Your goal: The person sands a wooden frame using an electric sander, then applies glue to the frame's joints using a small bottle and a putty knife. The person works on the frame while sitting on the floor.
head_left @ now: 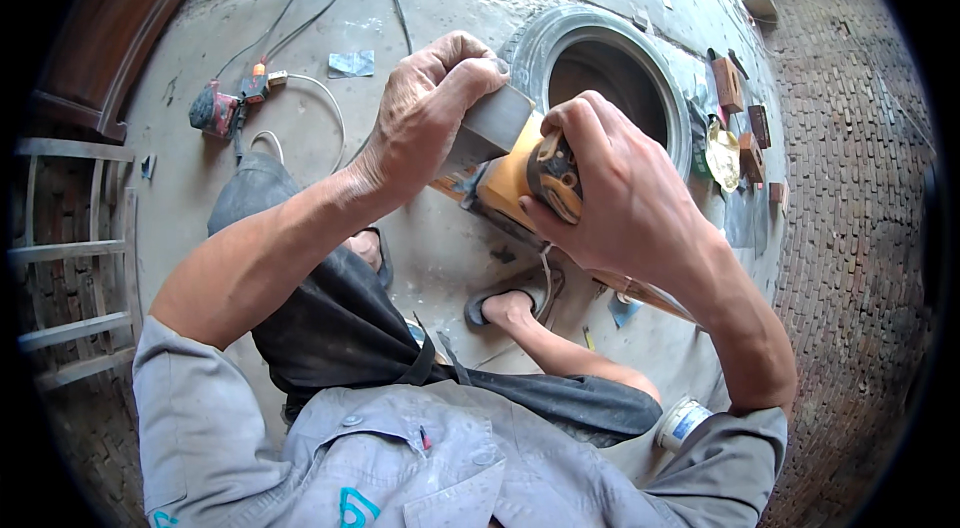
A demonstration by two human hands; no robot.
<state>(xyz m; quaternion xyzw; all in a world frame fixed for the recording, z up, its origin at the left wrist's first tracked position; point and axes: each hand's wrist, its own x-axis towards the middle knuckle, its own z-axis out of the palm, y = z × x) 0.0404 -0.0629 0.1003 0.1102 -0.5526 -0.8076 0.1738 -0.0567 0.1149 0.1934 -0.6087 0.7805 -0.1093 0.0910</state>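
Left hand: the left hand [425, 118] is pinched on a grey sheet, likely sandpaper [490, 128], held against the sander.
Right hand: the right hand [625, 193] is clamped round the yellow palm sander [515, 183], held up at chest height.
Progress: the sheet looks only part fitted; I cannot tell whether it is clipped.
Below: sandalled foot [510, 306] on the concrete floor [450, 258].
Beyond: tyre [600, 58] just behind the hands, wood blocks [745, 118] towards the floor's right edge, red power tool [215, 110] with cables [310, 3] far left.
Obstruction: nothing crowds the hands.
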